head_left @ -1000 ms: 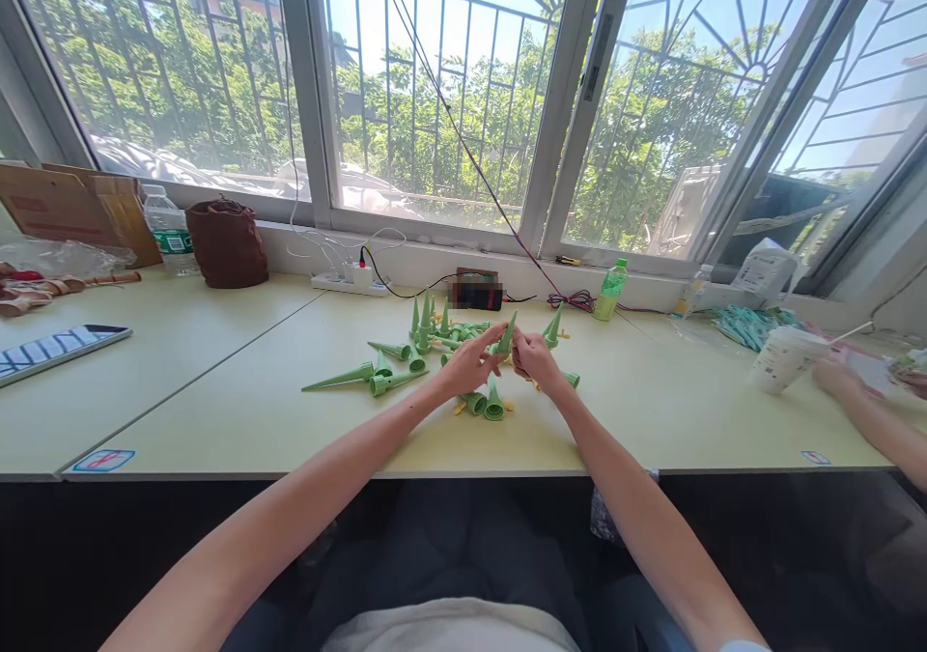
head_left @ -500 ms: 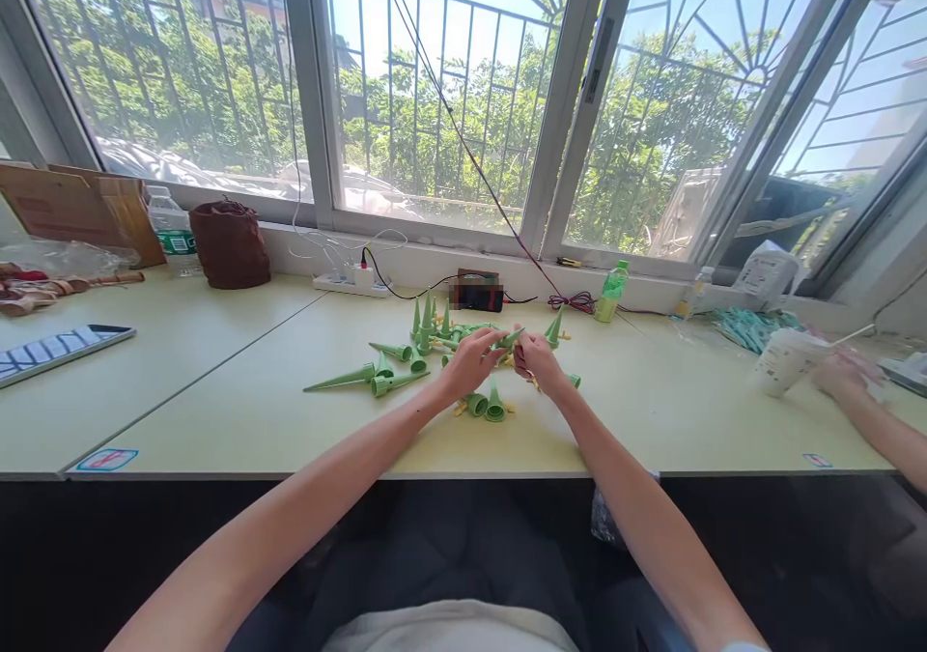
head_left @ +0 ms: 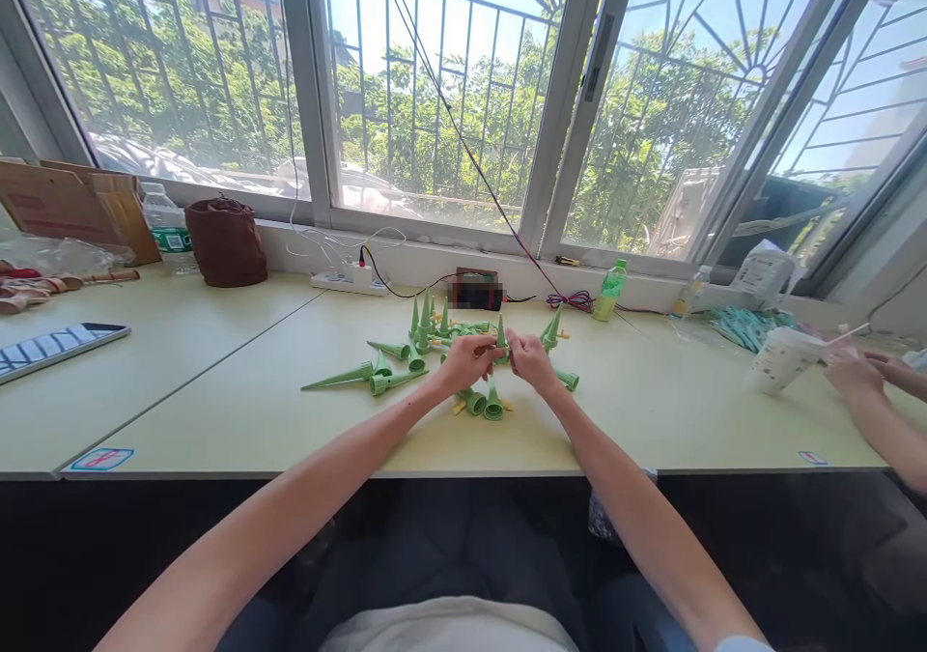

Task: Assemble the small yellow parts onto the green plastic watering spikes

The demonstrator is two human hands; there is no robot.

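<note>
My left hand and my right hand meet over the middle of the table, fingers pinched together. Between them a green plastic spike points upward; both hands grip its lower part, which my fingers mostly hide. Left of my hands lie long green spikes with ribbed, hollow ends. Several more stand point-up behind my left hand. Close in front, two spikes show their round openings, with small yellow pieces beside them. Another upright spike is just beyond my right hand.
Behind the spikes stand a dark phone-like object and a power strip with cables. A green bottle is at the back right. Another person's hands work near a white cup. A tablet-like device lies left.
The spike between my hands has turned from lying tilted to pointing upward. My left fingers have curled in around its base. At the right, the other person's second hand has come into view.
</note>
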